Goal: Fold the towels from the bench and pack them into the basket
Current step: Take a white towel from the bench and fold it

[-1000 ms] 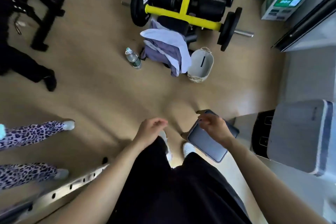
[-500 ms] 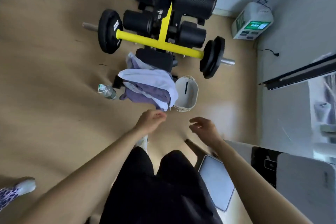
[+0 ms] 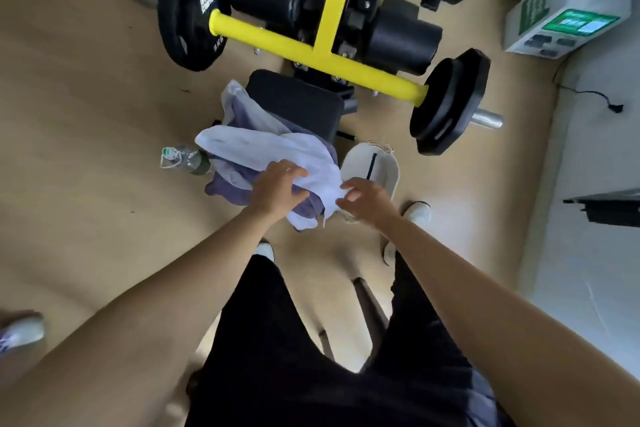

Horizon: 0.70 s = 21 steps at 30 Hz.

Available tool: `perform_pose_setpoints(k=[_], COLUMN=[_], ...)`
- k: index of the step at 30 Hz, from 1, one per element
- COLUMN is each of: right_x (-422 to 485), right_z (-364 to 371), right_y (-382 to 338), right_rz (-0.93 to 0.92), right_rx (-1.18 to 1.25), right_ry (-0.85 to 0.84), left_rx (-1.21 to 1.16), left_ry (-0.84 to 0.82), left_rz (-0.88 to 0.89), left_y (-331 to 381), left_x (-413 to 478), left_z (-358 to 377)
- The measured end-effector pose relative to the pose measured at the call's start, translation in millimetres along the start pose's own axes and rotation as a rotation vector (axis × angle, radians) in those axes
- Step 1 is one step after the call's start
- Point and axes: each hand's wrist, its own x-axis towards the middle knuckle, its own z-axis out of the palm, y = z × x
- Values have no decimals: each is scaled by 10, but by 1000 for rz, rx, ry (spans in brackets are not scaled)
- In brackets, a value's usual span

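Observation:
A pale lilac towel [image 3: 256,146] lies crumpled over a darker purple towel [image 3: 228,189] on the near end of the black bench seat [image 3: 298,102]. My left hand [image 3: 277,189] rests on the pale towel with fingers curled into the cloth. At the towel's near right corner, my right hand [image 3: 367,199] has its fingertips touching the fabric, fingers spread. The white basket [image 3: 384,163] stands on the floor just right of the towels, partly hidden behind my right hand; a dark strip shows inside it.
The bench's yellow bar [image 3: 311,52] carries black weight plates [image 3: 192,10] on both ends. A plastic water bottle [image 3: 185,159] lies on the floor left of the towels. A white device [image 3: 568,7] sits by the wall at the far right. Another person's shoe [image 3: 20,333] shows at the left edge.
I have stepped up to the bench. Both hands reached forward from mid-air onto the pale towel. The tablet held a second ago is out of my right hand and out of sight.

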Motion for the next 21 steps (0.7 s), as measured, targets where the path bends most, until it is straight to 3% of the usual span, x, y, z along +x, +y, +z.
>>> perform_pose_setpoints(k=[4, 9, 16, 19, 21], right_x=[569, 822, 890, 953, 922], right_z=[178, 273, 267, 169, 78], right_y=[324, 463, 789, 1101, 1221], right_rz=[-96, -200, -277, -330, -396], right_rx=[-34, 66, 260, 342, 416], right_ry=[-183, -312, -178, -110, -152], left_rx=[244, 323, -16, -196, -311], left_ry=[42, 121, 79, 82, 83], left_rz=[-4, -10, -115, -84, -57], left_y=[-105, 71, 535, 777, 941], left_x=[101, 195, 367, 461, 482], left_z=[279, 273, 359, 455, 517])
